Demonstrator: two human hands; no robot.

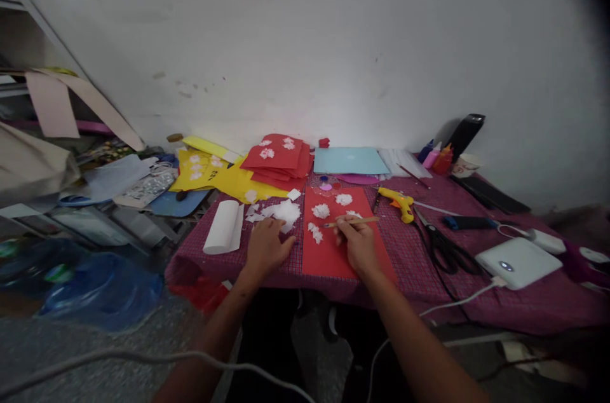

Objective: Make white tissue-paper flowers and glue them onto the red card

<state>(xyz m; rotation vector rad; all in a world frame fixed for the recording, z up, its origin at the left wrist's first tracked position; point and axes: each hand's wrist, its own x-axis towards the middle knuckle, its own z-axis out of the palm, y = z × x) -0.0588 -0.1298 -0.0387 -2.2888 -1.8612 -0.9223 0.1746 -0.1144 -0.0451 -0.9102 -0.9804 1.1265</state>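
My right hand grips a thin paintbrush with a wooden handle. Its tip points left, close to a white paper blossom on a red sheet. More white blossoms lie higher on that sheet, one partly covered by my right hand. Over the table edge, my left hand is open with fingers apart, beside a heap of torn white paper. Behind the red sheet sits a clear palette with dark blue, pink and red paint.
Left are a white paper roll and yellow sheets. Red cards are stacked behind. On the right lie a yellow glue gun, black scissors and a white power bank with a cable. Paint bottles stand by the wall.
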